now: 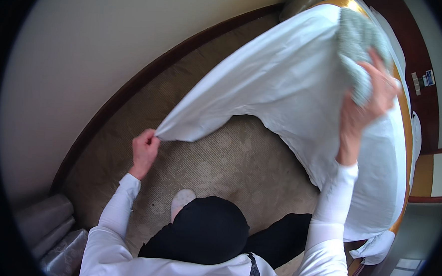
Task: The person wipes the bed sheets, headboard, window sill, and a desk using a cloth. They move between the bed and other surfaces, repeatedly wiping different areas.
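Observation:
A white bed sheet (pixel 284 74) hangs over the side of a bed and is pulled out taut towards me. Its lower corner is pinched in my left hand (pixel 144 149), well above the carpet. My right hand (pixel 375 91), a little blurred, grips a pale green fluffy cloth (pixel 361 36) against the upper part of the sheet. Part of the cloth sticks out beyond my fingers. Between my two hands the sheet's lower edge curves upward and bares the floor.
Patterned carpet (pixel 212 163) spreads around my feet. A dark baseboard (pixel 134 81) runs along the pale wall (pixel 98 38) on the left. Grey curtain-like fabric (pixel 65 253) bunches at lower left. Along the bed's far side stretches a gold band (pixel 407 117), before a dark red headboard panel (pixel 424 122).

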{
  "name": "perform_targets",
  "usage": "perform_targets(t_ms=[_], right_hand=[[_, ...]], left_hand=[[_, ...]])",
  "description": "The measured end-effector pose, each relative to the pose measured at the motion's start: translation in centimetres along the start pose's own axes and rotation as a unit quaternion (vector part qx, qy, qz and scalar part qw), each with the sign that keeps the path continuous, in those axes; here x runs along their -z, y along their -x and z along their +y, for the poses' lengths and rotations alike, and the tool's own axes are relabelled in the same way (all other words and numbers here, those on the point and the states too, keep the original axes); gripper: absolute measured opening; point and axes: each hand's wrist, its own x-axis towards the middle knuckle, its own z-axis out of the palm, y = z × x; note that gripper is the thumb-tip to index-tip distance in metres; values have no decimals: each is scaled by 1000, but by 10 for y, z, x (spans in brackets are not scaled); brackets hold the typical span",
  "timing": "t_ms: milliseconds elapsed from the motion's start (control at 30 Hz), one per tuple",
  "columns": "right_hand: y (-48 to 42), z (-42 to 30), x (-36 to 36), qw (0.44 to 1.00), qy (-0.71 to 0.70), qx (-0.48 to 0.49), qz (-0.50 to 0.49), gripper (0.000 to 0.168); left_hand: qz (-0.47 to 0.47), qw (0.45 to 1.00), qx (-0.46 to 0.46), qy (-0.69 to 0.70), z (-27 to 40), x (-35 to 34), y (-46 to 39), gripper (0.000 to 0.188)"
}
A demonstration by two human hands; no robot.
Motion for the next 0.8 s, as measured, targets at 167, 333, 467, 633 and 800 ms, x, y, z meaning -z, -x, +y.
perform_targets(t_ms=[167, 333, 467, 633, 800], right_hand=[[135, -16, -84, 981, 71, -49, -176, 14], [203, -57, -73, 927, -140, -89, -337, 22], [240, -76, -29, 748, -263, -45, -607, 26], [217, -71, 38, 635, -323, 64, -699, 19], [151, -76, 48, 799, -249, 220, -502, 8]], left_hand=[[2, 998, -39, -50, 11, 3, -15, 12], [-38, 977, -124, -170, 24, -11, -8, 25], [17, 987, -46, -154, 39, -35, 7, 36], [-270, 957, -76, 78, 58, -143, 10, 43], [-220, 800, 294, 474, 87, -244, -83, 37]])
